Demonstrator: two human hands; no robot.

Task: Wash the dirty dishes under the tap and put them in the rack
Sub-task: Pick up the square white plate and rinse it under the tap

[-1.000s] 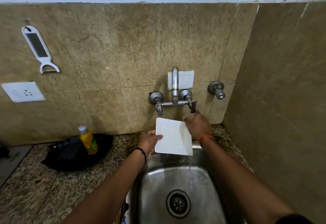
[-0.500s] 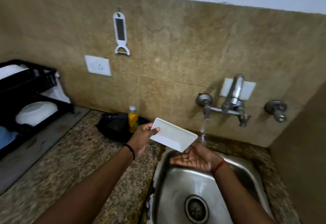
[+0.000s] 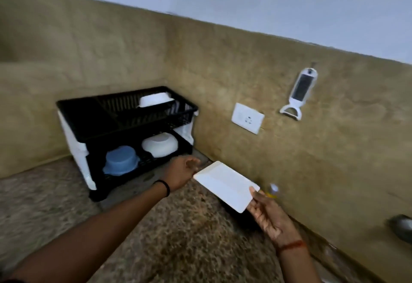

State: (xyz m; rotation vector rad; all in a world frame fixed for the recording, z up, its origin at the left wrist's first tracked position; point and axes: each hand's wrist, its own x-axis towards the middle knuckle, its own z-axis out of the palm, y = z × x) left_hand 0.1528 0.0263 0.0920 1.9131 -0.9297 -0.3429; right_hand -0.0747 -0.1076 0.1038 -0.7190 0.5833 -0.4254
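Head view, tilted and slightly blurred. Two bare forearms reach up from the bottom of the frame over a speckled stone counter [image 3: 185, 233]. Between them, just right of centre, is a flat white rectangular plate [image 3: 226, 185], held above the counter and tilted.

The left hand [image 3: 181, 172], a black band at its wrist, comes in from the lower left; its fingers curl at the plate's left edge and seem to hold it there, though blur hides the exact contact. The right hand [image 3: 267, 214], an orange thread at its wrist, comes from the lower right, palm up; its thumb lies on top of the plate's right corner and the fingers go under, pinching it.

Left of centre stands a black two-tier rack [image 3: 127, 135] against the tan wall. A white bowl [image 3: 156, 99] sits upturned on top; a blue bowl [image 3: 120, 160] and another white bowl [image 3: 160, 144] sit below.

On the wall at right are a white socket [image 3: 248, 118] and a hanging white peeler [image 3: 298, 94]. No writing is readable.
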